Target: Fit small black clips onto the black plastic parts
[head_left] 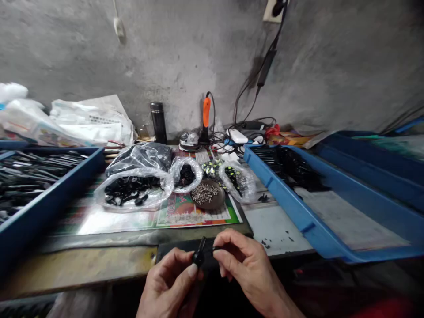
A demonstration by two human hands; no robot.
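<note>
Closest in, just off the near edge of the bench [99, 260], the left hand [172, 282] pinches a small black part [199, 255] between thumb and fingertips. The right hand [245, 265] nips its thin end, thumb against forefinger. It is held up clear of the bench, probably so both sets of fingertips can get at it.

Behind them a glossy sheet [198, 216] covers the bench, likely to keep small bits visible. On it a dish of screws [207, 194] sits within easy reach, with open bags [132, 190] of black pieces beside it. A blue tray [49, 194] on the left and another [298, 212] on the right flank the spot, both holding black parts. Against the wall stand a flask [158, 121] and an orange-handled tool [206, 112], its cord trailing.
</note>
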